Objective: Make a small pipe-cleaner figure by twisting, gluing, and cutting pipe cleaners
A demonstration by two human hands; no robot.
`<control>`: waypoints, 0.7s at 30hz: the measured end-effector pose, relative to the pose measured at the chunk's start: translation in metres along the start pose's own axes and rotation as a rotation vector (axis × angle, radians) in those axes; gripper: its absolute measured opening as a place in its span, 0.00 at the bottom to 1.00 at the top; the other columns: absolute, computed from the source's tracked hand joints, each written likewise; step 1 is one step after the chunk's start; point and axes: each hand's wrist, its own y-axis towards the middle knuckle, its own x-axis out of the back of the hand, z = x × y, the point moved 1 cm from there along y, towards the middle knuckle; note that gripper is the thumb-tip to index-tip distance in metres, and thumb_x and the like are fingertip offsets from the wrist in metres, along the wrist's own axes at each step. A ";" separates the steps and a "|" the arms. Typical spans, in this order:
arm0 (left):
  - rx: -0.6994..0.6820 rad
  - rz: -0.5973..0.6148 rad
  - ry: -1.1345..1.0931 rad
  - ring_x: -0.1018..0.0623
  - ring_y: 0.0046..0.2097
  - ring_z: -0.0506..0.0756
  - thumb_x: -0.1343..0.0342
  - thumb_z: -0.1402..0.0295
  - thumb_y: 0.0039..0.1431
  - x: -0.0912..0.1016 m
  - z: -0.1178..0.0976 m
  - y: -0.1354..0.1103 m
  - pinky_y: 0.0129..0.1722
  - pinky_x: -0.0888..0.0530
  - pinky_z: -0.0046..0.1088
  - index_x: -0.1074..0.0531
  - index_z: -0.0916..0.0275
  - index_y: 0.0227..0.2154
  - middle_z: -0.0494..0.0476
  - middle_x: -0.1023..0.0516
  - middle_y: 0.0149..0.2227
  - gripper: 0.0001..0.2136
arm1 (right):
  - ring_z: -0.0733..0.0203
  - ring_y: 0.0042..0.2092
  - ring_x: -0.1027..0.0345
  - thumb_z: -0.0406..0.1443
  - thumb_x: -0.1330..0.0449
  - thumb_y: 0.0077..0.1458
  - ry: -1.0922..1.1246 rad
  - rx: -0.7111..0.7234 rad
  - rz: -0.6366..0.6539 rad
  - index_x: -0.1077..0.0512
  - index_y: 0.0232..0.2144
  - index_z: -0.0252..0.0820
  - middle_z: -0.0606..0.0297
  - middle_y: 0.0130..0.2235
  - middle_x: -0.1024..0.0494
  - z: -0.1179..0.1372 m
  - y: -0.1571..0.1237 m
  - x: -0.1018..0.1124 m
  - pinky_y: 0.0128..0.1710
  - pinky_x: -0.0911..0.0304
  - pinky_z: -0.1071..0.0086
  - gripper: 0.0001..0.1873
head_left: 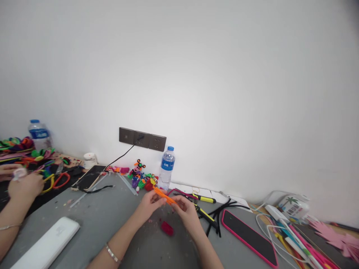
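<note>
Forearms (126, 231) nearest; left hand (148, 207), right hand (187, 211) both pinching orange strands (165, 196), fingers curled narrow.

A gray table (98, 209) carries a pink-edged phone (249, 238), white case (47, 244) and dark-red piece (167, 228).

the wall (196, 82) glows mid-frame, darkening toward the top-right corner.

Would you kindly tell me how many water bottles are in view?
2. One bottle stands beside the small colourful figures; a second bottle stands at the far left, behind the colourful pile. Others may be hidden there.
</note>
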 end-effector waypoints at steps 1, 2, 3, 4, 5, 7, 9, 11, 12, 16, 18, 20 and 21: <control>0.008 -0.027 -0.048 0.27 0.31 0.54 0.39 0.57 0.49 -0.001 0.000 0.000 0.32 0.32 0.26 0.24 0.66 0.37 0.55 0.22 0.29 0.17 | 0.61 0.28 0.34 0.49 0.34 0.44 0.003 -0.013 0.011 0.24 0.29 0.37 0.61 0.29 0.23 0.001 -0.001 -0.003 0.29 0.37 0.69 0.20; 0.015 -0.051 -0.071 0.27 0.30 0.53 0.39 0.57 0.48 -0.001 -0.001 0.000 0.31 0.32 0.26 0.24 0.66 0.35 0.55 0.23 0.27 0.17 | 0.62 0.27 0.35 0.50 0.34 0.43 0.004 -0.026 0.018 0.24 0.29 0.37 0.61 0.28 0.24 0.001 -0.001 -0.005 0.28 0.37 0.69 0.21; 0.017 -0.072 -0.074 0.28 0.29 0.53 0.38 0.56 0.47 -0.001 -0.002 0.000 0.30 0.32 0.26 0.23 0.66 0.32 0.54 0.23 0.26 0.16 | 0.63 0.26 0.36 0.51 0.34 0.42 0.002 -0.037 0.021 0.24 0.28 0.37 0.62 0.27 0.24 0.001 -0.002 -0.007 0.27 0.38 0.70 0.22; 0.015 -0.086 -0.073 0.28 0.28 0.52 0.37 0.56 0.46 -0.002 -0.002 0.000 0.30 0.33 0.26 0.23 0.66 0.30 0.53 0.24 0.24 0.16 | 0.63 0.26 0.37 0.53 0.34 0.42 -0.004 -0.046 0.022 0.24 0.28 0.37 0.62 0.26 0.25 0.002 -0.002 -0.008 0.26 0.39 0.70 0.23; 0.010 -0.098 -0.072 0.29 0.27 0.52 0.37 0.56 0.46 -0.002 -0.003 0.000 0.29 0.33 0.26 0.23 0.66 0.28 0.53 0.24 0.23 0.16 | 0.64 0.25 0.38 0.54 0.35 0.42 -0.016 -0.055 0.027 0.24 0.28 0.37 0.63 0.25 0.25 0.002 -0.002 -0.009 0.24 0.40 0.71 0.24; 0.000 -0.111 -0.069 0.30 0.25 0.51 0.36 0.55 0.44 -0.002 -0.001 0.001 0.27 0.34 0.25 0.23 0.66 0.26 0.52 0.26 0.21 0.16 | 0.66 0.22 0.41 0.56 0.37 0.43 -0.048 -0.075 0.043 0.24 0.28 0.37 0.63 0.24 0.26 0.001 -0.003 -0.010 0.20 0.44 0.73 0.26; -0.012 -0.115 -0.065 0.31 0.24 0.50 0.37 0.54 0.44 -0.002 0.000 0.002 0.26 0.35 0.25 0.23 0.66 0.24 0.51 0.27 0.20 0.17 | 0.69 0.19 0.46 0.58 0.39 0.44 -0.077 -0.100 0.067 0.25 0.27 0.37 0.64 0.22 0.27 0.001 -0.003 -0.011 0.17 0.49 0.74 0.28; -0.019 -0.110 -0.065 0.32 0.23 0.50 0.38 0.53 0.45 -0.002 0.002 0.003 0.25 0.36 0.24 0.23 0.67 0.25 0.51 0.28 0.19 0.18 | 0.72 0.16 0.50 0.59 0.41 0.45 -0.097 -0.123 0.103 0.25 0.27 0.37 0.65 0.20 0.28 0.001 -0.004 -0.012 0.15 0.53 0.75 0.29; -0.020 -0.109 -0.067 0.33 0.23 0.49 0.38 0.52 0.46 -0.002 0.002 0.003 0.24 0.37 0.24 0.23 0.67 0.26 0.51 0.28 0.19 0.19 | 0.73 0.15 0.52 0.59 0.42 0.46 -0.102 -0.132 0.123 0.26 0.26 0.36 0.66 0.20 0.28 0.002 -0.005 -0.012 0.15 0.55 0.75 0.30; -0.009 -0.129 -0.078 0.36 0.20 0.47 0.41 0.48 0.47 -0.002 0.001 0.003 0.22 0.40 0.23 0.22 0.67 0.30 0.49 0.31 0.18 0.23 | 0.74 0.13 0.54 0.60 0.44 0.47 -0.105 -0.180 0.191 0.27 0.27 0.36 0.70 0.16 0.33 0.009 -0.008 -0.015 0.14 0.60 0.75 0.31; -0.013 -0.147 -0.080 0.38 0.19 0.47 0.43 0.47 0.49 -0.002 0.001 0.002 0.21 0.42 0.22 0.22 0.67 0.31 0.49 0.31 0.17 0.24 | 0.74 0.13 0.55 0.61 0.44 0.46 -0.107 -0.211 0.204 0.27 0.27 0.36 0.73 0.14 0.36 0.011 -0.009 -0.015 0.14 0.60 0.76 0.32; -0.014 -0.164 -0.086 0.39 0.18 0.46 0.44 0.46 0.50 -0.002 0.001 0.001 0.20 0.43 0.22 0.22 0.67 0.32 0.48 0.33 0.17 0.25 | 0.74 0.13 0.56 0.62 0.45 0.46 -0.110 -0.240 0.222 0.27 0.27 0.35 0.75 0.13 0.40 0.011 -0.010 -0.014 0.14 0.60 0.76 0.33; -0.012 -0.170 -0.090 0.40 0.18 0.46 0.45 0.46 0.50 -0.002 0.001 0.001 0.19 0.44 0.22 0.22 0.67 0.32 0.47 0.34 0.16 0.25 | 0.74 0.13 0.56 0.62 0.45 0.46 -0.109 -0.251 0.232 0.26 0.27 0.35 0.75 0.12 0.41 0.010 -0.011 -0.014 0.14 0.60 0.76 0.34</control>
